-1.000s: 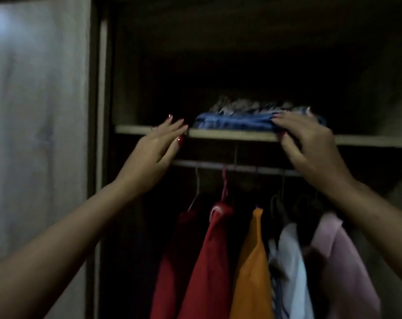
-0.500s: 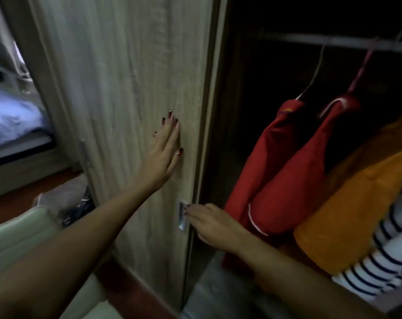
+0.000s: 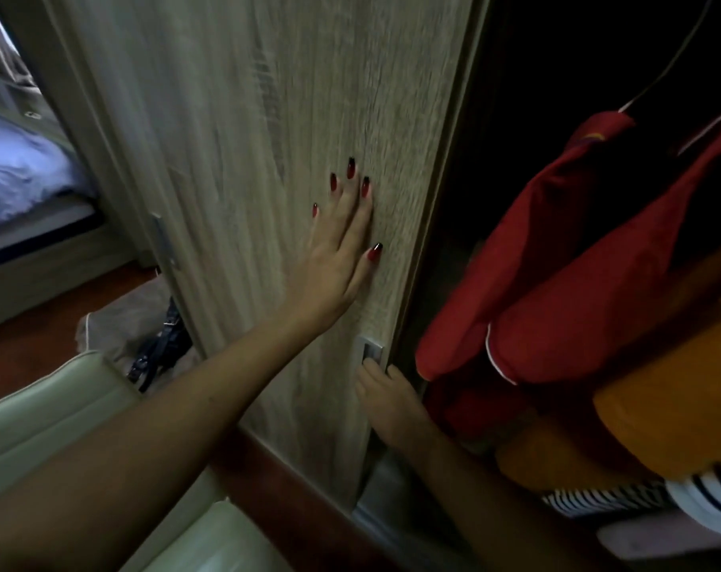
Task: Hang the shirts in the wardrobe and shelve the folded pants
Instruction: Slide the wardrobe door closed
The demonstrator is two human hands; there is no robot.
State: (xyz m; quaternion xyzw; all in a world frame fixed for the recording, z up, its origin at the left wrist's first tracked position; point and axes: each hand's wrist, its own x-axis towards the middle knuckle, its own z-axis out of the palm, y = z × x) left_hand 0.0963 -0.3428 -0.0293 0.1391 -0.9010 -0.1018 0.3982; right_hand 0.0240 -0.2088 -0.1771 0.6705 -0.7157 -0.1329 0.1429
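Low on the wardrobe door (image 3: 226, 158), the right hand (image 3: 387, 402) touches the recessed handle (image 3: 371, 350); whether its fingertips hook inside I cannot tell. Higher up, the left hand (image 3: 338, 258) presses flat on the panel, fingers straight. Beyond, the red shirts (image 3: 557, 274) hang near the door's edge; the folded pants are out of view. Sliding the door across could trap a sleeve or pinch fingers.

Dark gap beside the wardrobe door (image 3: 268, 117) is open — red shirts (image 3: 557, 274) crowd its right.
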